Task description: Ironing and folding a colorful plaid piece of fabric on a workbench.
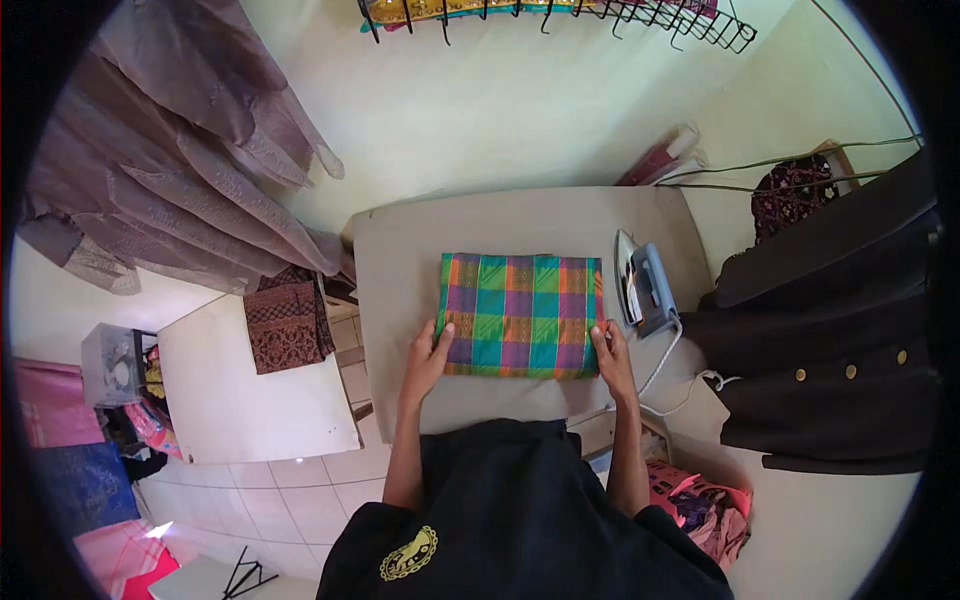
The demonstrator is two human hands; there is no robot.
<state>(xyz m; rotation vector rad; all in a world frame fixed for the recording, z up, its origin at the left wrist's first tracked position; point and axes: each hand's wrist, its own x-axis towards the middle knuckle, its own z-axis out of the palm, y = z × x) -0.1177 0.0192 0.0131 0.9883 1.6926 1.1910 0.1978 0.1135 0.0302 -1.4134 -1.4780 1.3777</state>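
A folded plaid cloth (pixel 519 315) in green, purple, orange and teal lies on the padded ironing board (pixel 491 217). My left hand (pixel 429 362) grips its lower left side, thumb on top. On the opposite side, my right hand (pixel 614 361) holds the lower right edge in the same way. The fingers beneath the cloth are hidden. An electric iron (pixel 651 289) rests to the right of the cloth, just beyond my right hand. Its pale cord (pixel 661 360) runs down past my right wrist.
A white table (pixel 217 405) at left bears a folded brown patterned cloth (pixel 289 322). A mauve curtain-like fabric (pixel 187 150) hangs above it. On the right hangs a dark garment with gold buttons (pixel 817 330), over a pink laundry basket (pixel 739 499). A black wire rack (pixel 544 15) is on the wall.
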